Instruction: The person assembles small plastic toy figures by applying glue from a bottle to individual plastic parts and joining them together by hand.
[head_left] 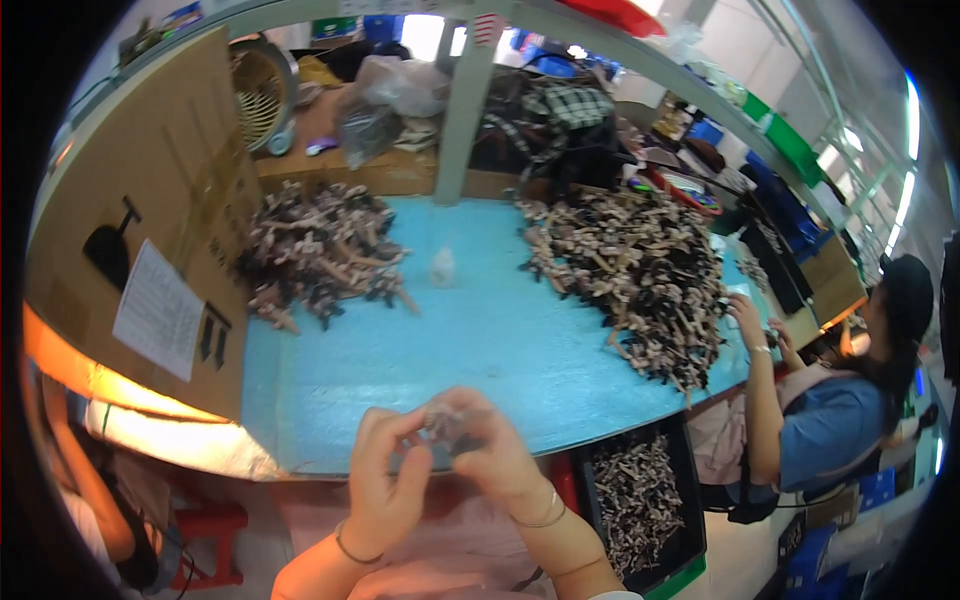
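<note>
Close together at the table's front edge, my left hand [385, 475] and my right hand [497, 460] both have their fingers pinched on a small figurine-like piece [440, 424]. Motion blurs this piece, so its exact shape does not show. Beyond them, a small whitish bottle [443, 265] stands on the blue tabletop [400, 350]. A heap of small brown, pinkish and black figurine pieces [325, 250] lies to the left. On the right spreads a larger heap of similar pieces [630, 270].
A tall cardboard box wall [150, 220] borders the left side. Below the table's right front stands a black bin [588, 490] of small pieces. A co-worker [830, 420] sits at the right, hands near the larger heap. A metal post [465, 130] rises at the back.
</note>
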